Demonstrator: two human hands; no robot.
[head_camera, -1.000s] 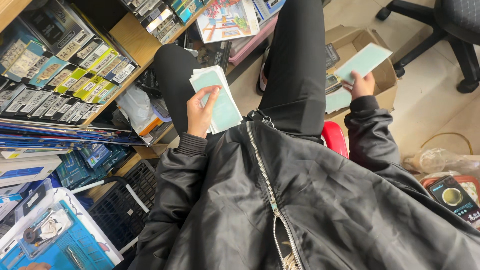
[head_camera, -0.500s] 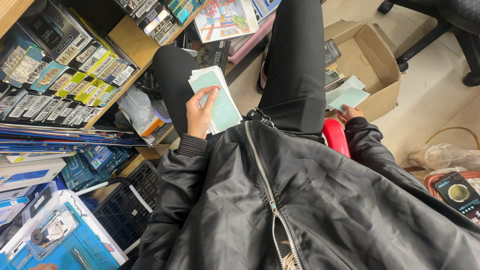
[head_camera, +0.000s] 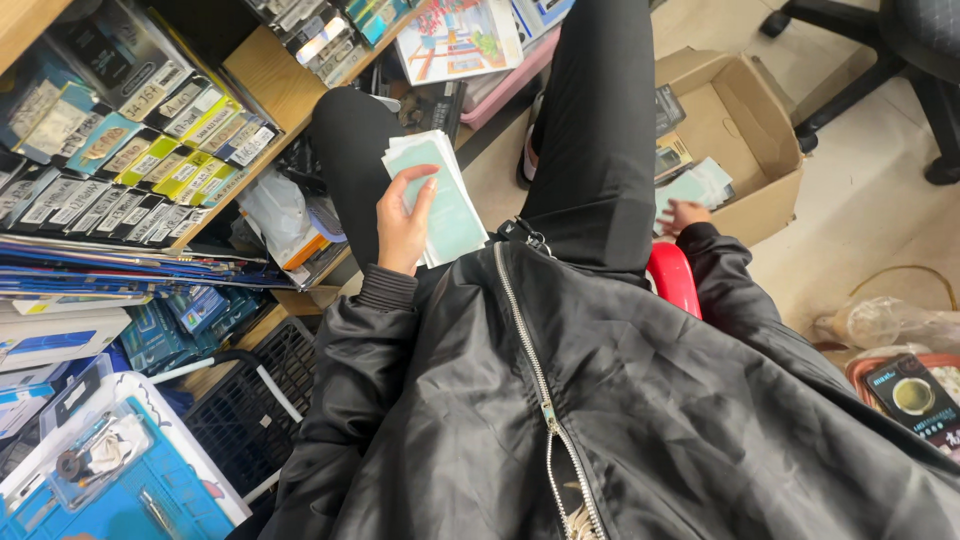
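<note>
The stack of pale teal cards (head_camera: 440, 200) sits in the left hand (head_camera: 402, 225), over the left thigh and just ahead of the jacket (head_camera: 600, 400) zip. The fingers wrap the stack's left edge and the thumb lies across the top card, so the grip is closed on the stack. Its long axis runs from near the person's waist away toward the shelf, tilted a little to the left; the top face looks up at the camera, and the cards are fanned slightly at the far end.

The right hand (head_camera: 686, 213) reaches down into the open cardboard box (head_camera: 745, 120) on the floor, fingers resting on more teal cards (head_camera: 695, 185) lying there. I cannot tell whether it has pinched one or only touches them.

To do this well, I would judge it best to keep the thumb pressing flat so the fan does not slip, and to set or lift cards in the box squarely, one at a time.

A shelf of packaged goods (head_camera: 130, 140) stands to the left, a red stool (head_camera: 672, 278) shows under the person, and a black basket (head_camera: 250, 400) stands below the shelf
</note>
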